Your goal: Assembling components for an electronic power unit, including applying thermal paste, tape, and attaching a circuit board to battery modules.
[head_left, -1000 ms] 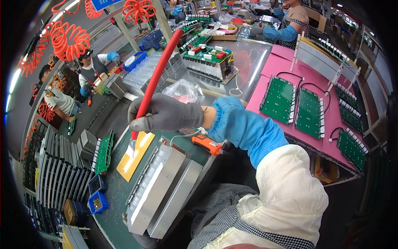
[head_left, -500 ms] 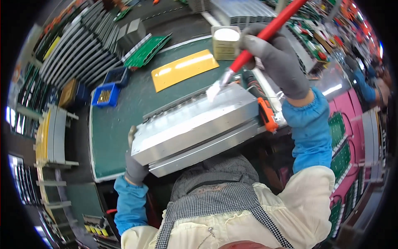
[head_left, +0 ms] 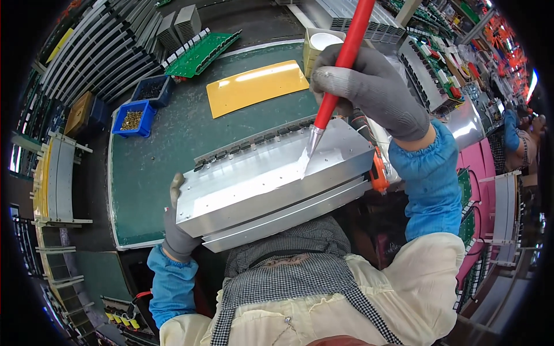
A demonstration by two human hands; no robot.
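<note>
My right hand [head_left: 375, 89], in a grey glove, is closed around the red handle of a paintbrush [head_left: 340, 66]. Its white-coated bristles rest on the top face of a long aluminium housing [head_left: 231, 199], near the front edge. A white smear lies under the tip. Small holes dot that face, and a row of black parts [head_left: 254, 141] runs along its far edge. At the housing's left end, my gloved left hand [head_left: 180, 233] grips it, thumb up along the side. Below it, a second metal piece [head_left: 288, 213] juts over my apron.
A yellow sheet [head_left: 257, 89] lies on the green bench mat [head_left: 144, 190]. Left of it stand a blue bin of brass-coloured screws [head_left: 133, 120] and a green circuit board [head_left: 205, 55]. A white-topped tub [head_left: 323, 40] and an orange power tool [head_left: 378, 173] are at right.
My right hand has brought the brush down and tilted its handle more upright, so the bristles now meet the housing nearer its front edge. My left hand still holds the left end.
</note>
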